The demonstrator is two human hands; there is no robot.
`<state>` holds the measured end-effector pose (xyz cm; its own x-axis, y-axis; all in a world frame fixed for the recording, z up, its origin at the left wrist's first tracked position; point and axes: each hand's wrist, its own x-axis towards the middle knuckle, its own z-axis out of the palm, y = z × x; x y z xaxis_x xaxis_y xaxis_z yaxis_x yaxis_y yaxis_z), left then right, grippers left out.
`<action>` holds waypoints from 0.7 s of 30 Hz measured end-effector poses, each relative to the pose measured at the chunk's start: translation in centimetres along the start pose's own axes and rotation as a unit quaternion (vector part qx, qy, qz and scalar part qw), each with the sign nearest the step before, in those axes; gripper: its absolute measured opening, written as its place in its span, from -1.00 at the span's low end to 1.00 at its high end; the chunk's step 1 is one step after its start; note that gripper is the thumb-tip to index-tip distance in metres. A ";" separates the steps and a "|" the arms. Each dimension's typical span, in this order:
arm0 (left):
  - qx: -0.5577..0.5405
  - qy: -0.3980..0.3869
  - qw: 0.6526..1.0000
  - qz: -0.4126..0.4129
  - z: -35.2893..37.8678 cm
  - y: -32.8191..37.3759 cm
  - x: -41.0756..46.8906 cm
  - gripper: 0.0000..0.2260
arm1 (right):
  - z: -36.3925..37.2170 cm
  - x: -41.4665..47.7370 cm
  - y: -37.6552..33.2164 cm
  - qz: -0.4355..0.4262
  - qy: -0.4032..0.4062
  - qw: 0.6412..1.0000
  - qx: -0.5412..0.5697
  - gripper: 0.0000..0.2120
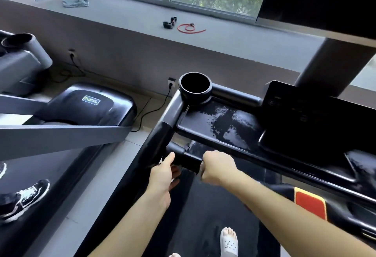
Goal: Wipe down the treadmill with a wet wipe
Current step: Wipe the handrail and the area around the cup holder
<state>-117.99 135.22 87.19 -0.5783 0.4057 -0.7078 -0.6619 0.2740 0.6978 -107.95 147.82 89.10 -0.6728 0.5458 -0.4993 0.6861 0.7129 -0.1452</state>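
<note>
I stand on a black treadmill whose console tray (223, 122) shows wet streaks, with a round cup holder (194, 85) at its left corner. My right hand (216, 168) is curled in a fist round the short black grip bar (189, 159) that sticks out from the left handrail (156, 144). No wet wipe shows; anything inside that fist is hidden. My left hand (163, 174) is beside the handrail just left of the bar. Its thumb points up against the joint, and its fingers lie loosely below the bar in shadow.
The dark belt (203, 205) runs below, with my foot in a white sandal (228, 240) on it. A red pad (310, 201) sits on the right rail. Left is another treadmill (87, 104) with a person's sneaker (26, 197). A red cord (190, 27) lies on the sill.
</note>
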 end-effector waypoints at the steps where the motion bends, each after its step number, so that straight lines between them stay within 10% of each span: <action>1: 0.004 -0.001 1.000 -0.001 -0.1 0.0 0.0 -0.68 | -1.5 0.8 -0.7 -0.012 -0.101 0.993 0.065 -0.88; 3: 0.025 -0.002 1.000 -0.001 -0.1 0.0 0.2 -0.65 | -3.2 3.0 -2.1 -0.018 -0.250 0.944 0.214 -0.85; 6: 0.056 0.001 0.998 0.016 -0.1 -0.3 0.4 -0.65 | -2.3 5.1 -3.0 -0.024 -0.228 0.933 0.276 -0.87; 9: 0.053 -0.001 0.998 0.028 0.0 -0.1 0.3 -0.67 | 1.2 3.6 -2.1 -0.044 0.016 0.993 0.111 -0.87; 14: 0.050 -0.010 0.998 0.032 0.0 -0.1 0.3 -0.72 | 6.6 -0.2 4.2 -0.070 0.303 0.942 -0.128 -0.60; 17: 0.047 -0.023 0.998 0.037 -0.2 -0.2 0.3 -0.74 | 4.5 -1.4 4.6 0.008 0.184 0.978 -0.096 -0.73; 21: 0.036 -0.019 0.998 0.051 0.0 -0.3 0.3 -0.69 | -1.3 1.3 3.2 -0.001 -0.192 0.964 0.182 -0.86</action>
<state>-117.99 135.22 86.81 -0.6214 0.4674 -0.6288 -0.5637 0.2907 0.7731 -106.98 151.39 89.15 -0.5706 0.2915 -0.7678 0.7834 0.4738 -0.4023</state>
